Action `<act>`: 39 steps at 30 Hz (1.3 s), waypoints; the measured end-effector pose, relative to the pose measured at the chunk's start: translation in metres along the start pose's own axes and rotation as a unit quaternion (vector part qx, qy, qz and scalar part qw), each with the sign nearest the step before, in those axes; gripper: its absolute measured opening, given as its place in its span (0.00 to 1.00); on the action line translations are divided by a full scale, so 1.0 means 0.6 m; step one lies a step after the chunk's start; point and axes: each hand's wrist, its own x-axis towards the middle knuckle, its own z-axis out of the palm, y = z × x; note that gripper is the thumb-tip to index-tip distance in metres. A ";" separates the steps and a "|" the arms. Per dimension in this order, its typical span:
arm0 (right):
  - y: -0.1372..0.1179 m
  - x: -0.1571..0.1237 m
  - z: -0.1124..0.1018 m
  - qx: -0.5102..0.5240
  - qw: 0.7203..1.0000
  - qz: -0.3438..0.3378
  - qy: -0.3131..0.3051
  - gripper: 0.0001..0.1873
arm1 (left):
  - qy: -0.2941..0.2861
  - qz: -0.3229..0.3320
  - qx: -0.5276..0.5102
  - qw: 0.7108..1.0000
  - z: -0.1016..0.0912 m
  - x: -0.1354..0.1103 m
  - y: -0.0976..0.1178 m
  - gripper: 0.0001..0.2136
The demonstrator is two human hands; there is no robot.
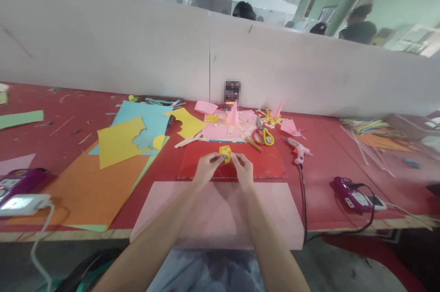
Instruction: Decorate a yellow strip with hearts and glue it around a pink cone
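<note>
My left hand (206,167) and my right hand (242,167) meet over a red sheet (268,166) and pinch a small yellow paper piece (225,151) between their fingertips. Both hands are closed on it, held just above the sheet. A large pink sheet (220,214) lies under my forearms at the table's front edge. Behind the red sheet lie scissors with red and yellow handles (263,135) and pink paper cones (232,115) among small cut scraps.
A glue gun (298,150) lies right of the red sheet, its cable running to the front edge. Orange (89,191), yellow (118,145) and blue (147,118) sheets lie left. Purple devices (350,193) sit at both sides. A white partition (137,53) backs the table, with people behind.
</note>
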 end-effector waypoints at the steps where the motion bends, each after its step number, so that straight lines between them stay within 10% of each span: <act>1: 0.001 0.000 0.000 0.000 1.000 0.002 0.002 0.14 | -0.001 0.001 0.000 1.000 0.000 0.001 -0.001 0.10; 39: 0.005 -0.001 0.006 0.005 1.000 -0.013 0.006 0.15 | 0.016 -0.010 -0.049 0.999 -0.005 0.015 -0.021 0.15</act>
